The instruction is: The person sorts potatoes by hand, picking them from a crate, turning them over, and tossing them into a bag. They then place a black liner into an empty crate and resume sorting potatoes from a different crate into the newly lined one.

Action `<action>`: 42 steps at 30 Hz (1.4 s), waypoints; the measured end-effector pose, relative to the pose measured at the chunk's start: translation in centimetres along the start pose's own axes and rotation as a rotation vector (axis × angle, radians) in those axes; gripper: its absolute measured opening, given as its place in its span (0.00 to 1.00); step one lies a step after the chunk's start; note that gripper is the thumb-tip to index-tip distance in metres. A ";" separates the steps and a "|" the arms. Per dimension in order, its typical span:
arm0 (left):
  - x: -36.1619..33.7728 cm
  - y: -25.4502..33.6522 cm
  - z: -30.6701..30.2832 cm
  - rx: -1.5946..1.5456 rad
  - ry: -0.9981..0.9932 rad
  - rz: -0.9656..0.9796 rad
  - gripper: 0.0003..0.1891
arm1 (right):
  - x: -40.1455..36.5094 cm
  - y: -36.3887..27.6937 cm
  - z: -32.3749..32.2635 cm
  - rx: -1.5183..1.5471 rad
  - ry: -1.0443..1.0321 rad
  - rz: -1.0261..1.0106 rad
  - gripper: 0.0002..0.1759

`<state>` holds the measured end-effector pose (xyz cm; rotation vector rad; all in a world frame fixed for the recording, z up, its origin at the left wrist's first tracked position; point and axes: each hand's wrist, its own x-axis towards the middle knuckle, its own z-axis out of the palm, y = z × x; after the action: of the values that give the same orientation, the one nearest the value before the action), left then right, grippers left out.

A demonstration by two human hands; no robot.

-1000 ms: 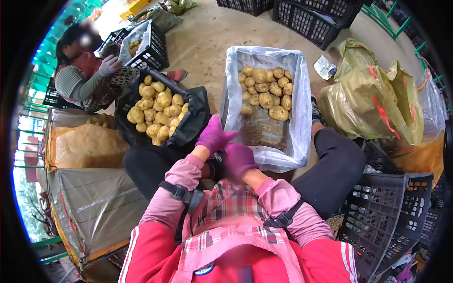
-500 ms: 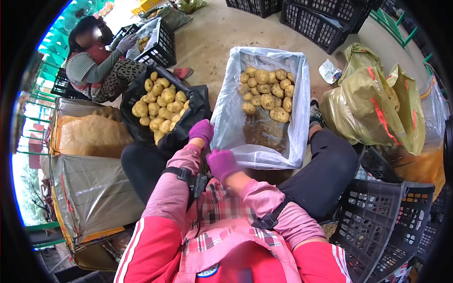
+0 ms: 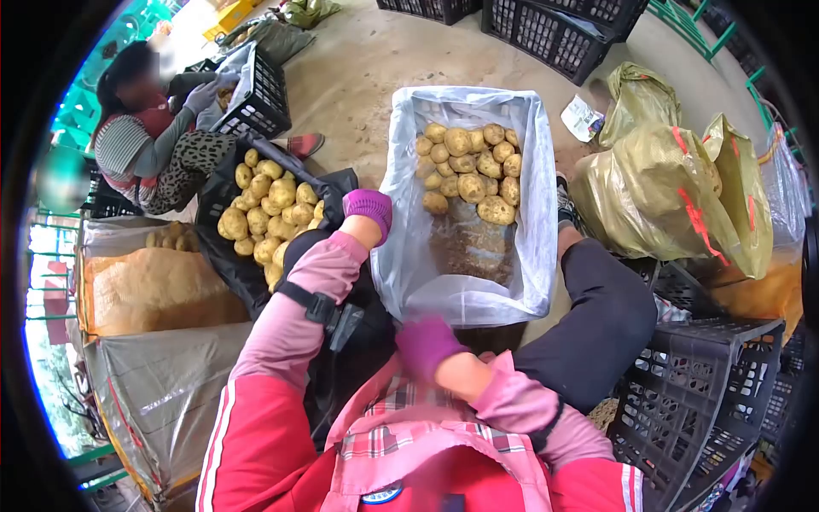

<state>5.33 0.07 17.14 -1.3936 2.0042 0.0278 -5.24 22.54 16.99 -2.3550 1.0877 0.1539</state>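
Nearby, olive sack (image 3: pixel 644 192) beside white-lined container (image 3: pixel 536 230), seated co-worker (image 3: pixel 152 160)

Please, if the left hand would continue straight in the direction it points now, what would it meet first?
Most likely the left side of the white liner around the potatoes. The left hand is beside it, angled forward and rightward; depth is unclear, so they may already touch.

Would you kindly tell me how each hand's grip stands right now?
Left hand: beside the white liner; whether its grip is closed cannot be told.
Right hand: blurred; cannot be told.
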 end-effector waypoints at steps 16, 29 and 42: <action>20.7 11.0 7.6 -0.187 0.281 0.011 0.24 | -8.5 12.1 -17.2 0.281 0.215 0.059 0.28; 21.2 12.5 4.5 0.010 -0.179 -0.058 0.29 | -8.6 10.8 -15.1 -0.096 0.233 0.150 0.25; 18.8 10.7 11.1 -0.025 0.064 0.224 0.35 | -8.1 9.5 -16.1 0.137 0.214 0.138 0.26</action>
<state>-1.45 -6.53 -5.29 -1.1920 2.2117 0.1105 -19.51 14.69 29.21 -2.2115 1.3191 -0.1232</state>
